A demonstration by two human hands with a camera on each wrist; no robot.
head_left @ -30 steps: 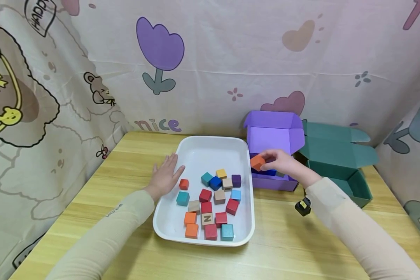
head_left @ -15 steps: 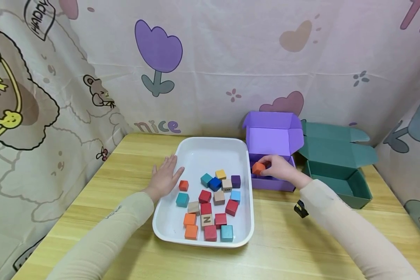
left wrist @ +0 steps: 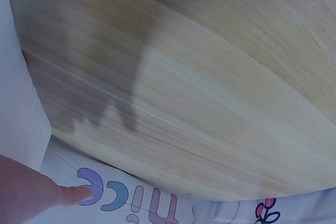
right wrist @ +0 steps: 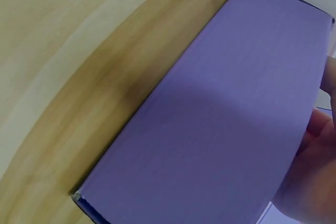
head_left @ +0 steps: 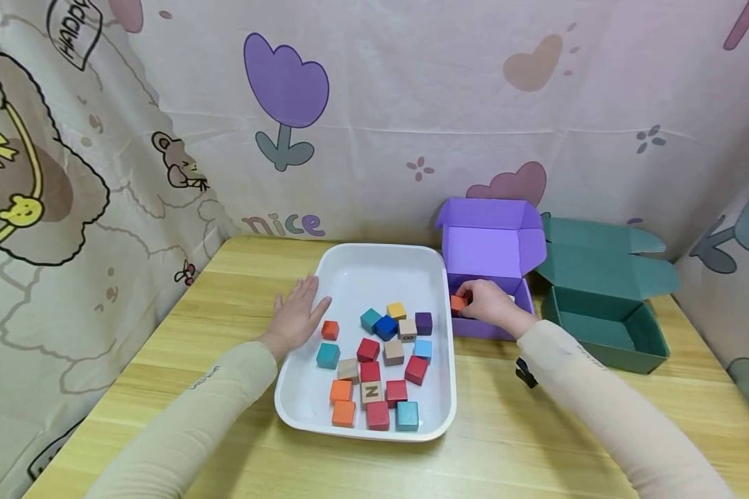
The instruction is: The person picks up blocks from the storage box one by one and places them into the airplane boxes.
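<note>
My right hand [head_left: 488, 303] reaches into the open purple box [head_left: 483, 328] and pinches an orange block [head_left: 458, 305] at its left end, low behind the front wall. In the right wrist view the box's front wall [right wrist: 210, 108] hides the block, and part of the right hand [right wrist: 310, 171] shows at its edge. The left hand [head_left: 293, 317] lies with spread, straight fingers on the left rim of the white tray [head_left: 374, 263]. Several coloured and plain wooden blocks, among them a red block [head_left: 377, 416] and a yellow block [head_left: 396, 310], lie in the tray.
An open green box [head_left: 605, 326] stands right of the purple one, its lid folded back. A small black object [head_left: 526, 373] shows beside the right sleeve. The wooden table [head_left: 493, 436] ends at a printed cloth [head_left: 374, 138] behind.
My right hand has lowered the orange block from above the purple box down into it. The left hand has stayed on the tray's rim.
</note>
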